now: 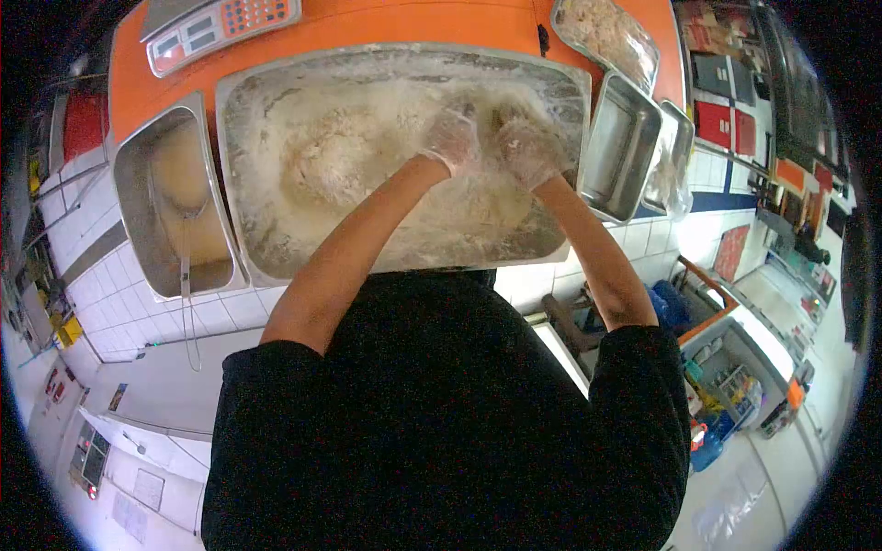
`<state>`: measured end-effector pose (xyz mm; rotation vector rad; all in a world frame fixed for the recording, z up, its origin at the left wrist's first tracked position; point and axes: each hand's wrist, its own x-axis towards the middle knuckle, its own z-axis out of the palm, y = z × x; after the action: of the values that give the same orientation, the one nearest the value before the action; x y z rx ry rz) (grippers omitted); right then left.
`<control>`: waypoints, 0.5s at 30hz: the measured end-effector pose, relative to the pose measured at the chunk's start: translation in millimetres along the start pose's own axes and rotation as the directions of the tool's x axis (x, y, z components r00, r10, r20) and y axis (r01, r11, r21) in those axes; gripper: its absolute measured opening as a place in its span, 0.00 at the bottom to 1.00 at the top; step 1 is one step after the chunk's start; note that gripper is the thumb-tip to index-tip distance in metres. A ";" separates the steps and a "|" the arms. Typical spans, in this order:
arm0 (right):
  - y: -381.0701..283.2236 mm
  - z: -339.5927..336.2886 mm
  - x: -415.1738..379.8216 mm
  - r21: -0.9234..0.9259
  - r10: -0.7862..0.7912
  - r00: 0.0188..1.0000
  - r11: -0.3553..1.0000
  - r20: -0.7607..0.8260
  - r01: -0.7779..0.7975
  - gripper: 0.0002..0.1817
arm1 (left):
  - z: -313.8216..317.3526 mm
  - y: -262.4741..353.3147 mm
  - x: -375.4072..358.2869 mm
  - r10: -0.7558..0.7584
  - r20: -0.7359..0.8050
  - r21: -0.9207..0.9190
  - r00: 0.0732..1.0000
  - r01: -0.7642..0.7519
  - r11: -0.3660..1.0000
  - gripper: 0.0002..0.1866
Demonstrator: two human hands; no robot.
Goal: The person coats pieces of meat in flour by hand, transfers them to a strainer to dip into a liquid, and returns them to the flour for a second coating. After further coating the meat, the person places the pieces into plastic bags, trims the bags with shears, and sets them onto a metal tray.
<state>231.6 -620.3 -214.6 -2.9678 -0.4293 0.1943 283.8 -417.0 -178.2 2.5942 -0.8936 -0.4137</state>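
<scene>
A large metal tray (404, 260) holds pale flour (413, 202) across its bottom. Both of my hands are in clear, flour-dusted gloves and reach into the right half of this tray. My left hand (452, 138) is near the tray's middle, in the flour. Close beside it on the right, my right hand (530, 150) reaches in near the far right corner. Blur and flour hide the fingers of both, and I cannot make out anything held. A heap of flour-coated pieces (335, 158) lies left of my hands.
At the left, a deep metal pan (133, 170) contains pale liquid and a long-handled strainer (186, 253). A scale (216, 32) stands behind on the orange table (404, 20). To the right are a metal pan (620, 147) and a plastic-covered tray of pale food (608, 37).
</scene>
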 end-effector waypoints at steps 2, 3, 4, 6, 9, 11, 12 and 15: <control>-27.0 -27.2 -9.0 -0.211 0.055 0.976 0.977 0.210 -0.010 0.19 | 23.2 5.0 -4.6 0.109 0.042 0.017 0.993 -0.110 0.994 0.28; -41.9 -38.0 -11.6 -0.407 0.146 0.912 0.913 0.384 0.025 0.18 | 31.6 6.6 -5.0 0.215 0.080 0.041 0.973 -0.219 0.975 0.28; -51.4 -36.8 -21.8 -0.408 0.153 0.908 0.913 0.389 0.021 0.18 | 31.7 10.3 -10.2 0.221 0.083 0.034 0.972 -0.225 0.974 0.28; -66.6 -23.3 -44.5 -0.448 0.139 0.940 0.894 0.311 0.016 0.16 | 28.1 16.5 -27.6 0.371 -0.247 -0.305 0.895 -0.435 0.847 0.24; -86.4 -16.5 -66.0 -0.515 0.094 0.978 0.857 0.185 0.015 0.14 | 32.4 18.1 -35.3 0.481 -0.125 -0.388 0.868 -0.489 0.781 0.25; -105.0 -43.0 -71.5 -0.352 0.119 0.945 0.936 0.304 -0.005 0.16 | 40.0 22.4 -44.9 0.483 -0.160 -0.406 0.861 -0.503 0.763 0.24; -109.0 -52.8 -70.4 -0.178 0.124 0.901 0.983 0.416 -0.053 0.17 | 46.9 22.6 -48.1 0.489 -0.191 -0.418 0.851 -0.521 0.744 0.23; -117.1 -47.1 -69.4 -0.080 0.086 0.764 0.996 0.640 -0.045 0.15 | 61.3 22.4 -52.0 0.501 0.072 -0.445 0.862 -0.422 0.790 0.21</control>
<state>140.7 -534.6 -143.0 -2.8884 -0.3959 1.2563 209.0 -415.2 -215.2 1.8841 -1.3048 -0.6315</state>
